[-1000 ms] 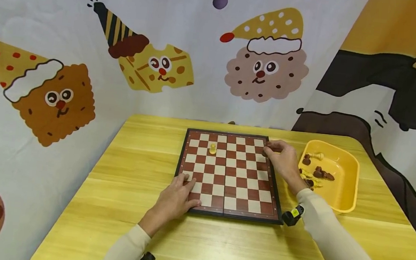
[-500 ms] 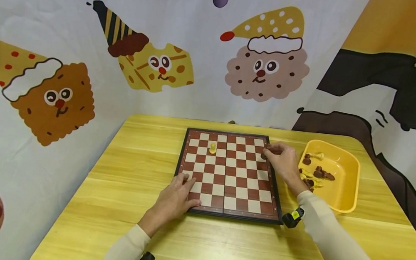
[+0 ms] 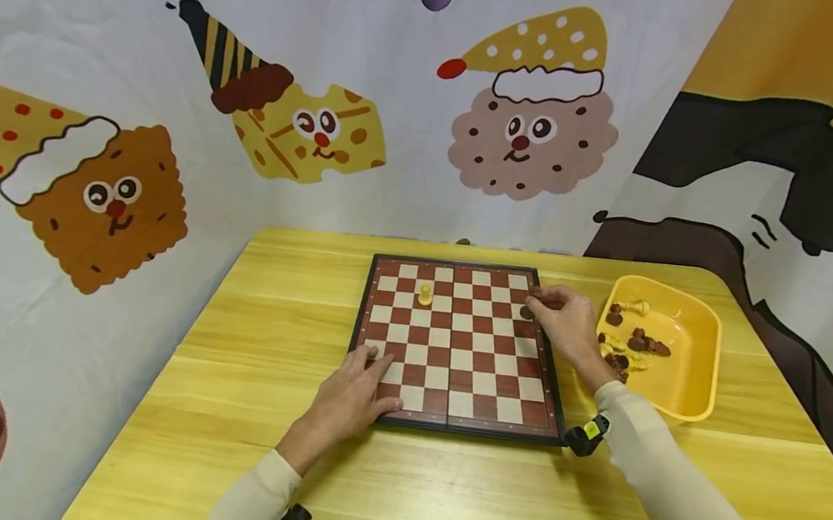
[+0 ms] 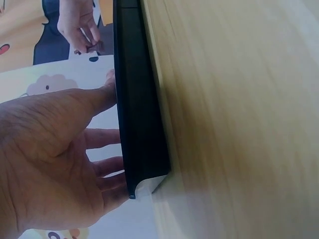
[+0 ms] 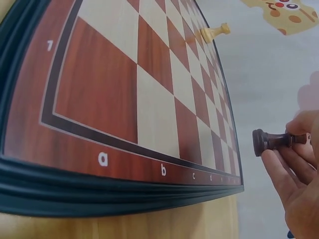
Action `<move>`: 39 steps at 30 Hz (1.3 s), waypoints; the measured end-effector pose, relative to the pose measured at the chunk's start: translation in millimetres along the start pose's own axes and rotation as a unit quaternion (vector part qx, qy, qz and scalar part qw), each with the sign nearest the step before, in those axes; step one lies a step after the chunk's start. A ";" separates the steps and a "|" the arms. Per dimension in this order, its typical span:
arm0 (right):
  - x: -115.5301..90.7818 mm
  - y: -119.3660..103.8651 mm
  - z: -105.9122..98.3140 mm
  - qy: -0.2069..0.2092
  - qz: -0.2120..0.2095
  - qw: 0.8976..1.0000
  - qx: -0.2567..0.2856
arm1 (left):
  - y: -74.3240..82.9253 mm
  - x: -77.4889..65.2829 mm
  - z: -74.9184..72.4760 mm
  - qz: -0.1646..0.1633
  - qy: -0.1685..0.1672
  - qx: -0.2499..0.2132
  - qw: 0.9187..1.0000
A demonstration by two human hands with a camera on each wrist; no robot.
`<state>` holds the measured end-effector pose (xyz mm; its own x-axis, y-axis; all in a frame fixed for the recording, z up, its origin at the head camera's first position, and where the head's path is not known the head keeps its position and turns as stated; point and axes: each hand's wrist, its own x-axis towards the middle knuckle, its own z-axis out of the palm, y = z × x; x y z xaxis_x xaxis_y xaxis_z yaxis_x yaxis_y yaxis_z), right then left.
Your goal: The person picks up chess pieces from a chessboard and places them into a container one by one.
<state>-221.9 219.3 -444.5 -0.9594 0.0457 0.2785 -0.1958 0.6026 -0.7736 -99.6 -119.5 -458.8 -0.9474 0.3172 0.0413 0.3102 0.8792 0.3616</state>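
My right hand (image 3: pixel 567 323) pinches a dark brown chess piece (image 5: pixel 271 142) between thumb and fingers, over the far right side of the chessboard (image 3: pixel 486 355). In the right wrist view the piece lies on its side in the grip, its round base pointing away from the fingers. The fingers cover its upper part. My left hand (image 3: pixel 349 394) rests on the near left corner of the board, fingers spread over the squares and thumb at the near edge. A pale yellow chess piece (image 3: pixel 425 295) stands upright on a far left square.
A yellow plastic tray (image 3: pixel 701 354) stands just right of the board, with several brown and yellow chess pieces (image 3: pixel 648 343) lying in it. The wooden table (image 3: pixel 246 310) runs on around the board. Behind it hangs a cartoon-printed cloth (image 3: pixel 406 58).
The dark piece has tipped very slightly, its base shifting a little down and left in the head view. Both hands keep nearly the same place, and the head view has shifted slightly.
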 end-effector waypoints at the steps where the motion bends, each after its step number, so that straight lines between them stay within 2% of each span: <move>1: -0.2 0.6 -0.5 0.002 -0.001 1.000 0.001 | -0.1 0.5 0.3 -0.001 -0.001 0.000 1.000; 7: -1.1 3.1 -2.3 0.025 0.001 1.000 0.016 | -0.6 1.5 1.4 0.001 -0.003 -0.004 1.000; 22: -5.8 5.2 -3.7 0.031 0.019 0.999 0.034 | -1.3 -2.2 3.3 0.002 0.010 -0.010 1.000; 29: -4.2 6.5 -9.0 0.040 0.047 0.991 0.122 | -0.6 -3.1 1.6 0.002 0.008 -0.006 1.000; 39: -4.0 6.7 -18.0 0.040 0.066 0.988 0.133 | -0.7 -4.3 2.5 0.002 0.007 -0.009 1.000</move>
<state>-215.7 237.5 -440.5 -0.9633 0.1791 0.2001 -0.1259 0.3570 -0.9256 -95.6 -120.5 -461.6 -0.9470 0.3165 0.0554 0.3133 0.8711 0.3781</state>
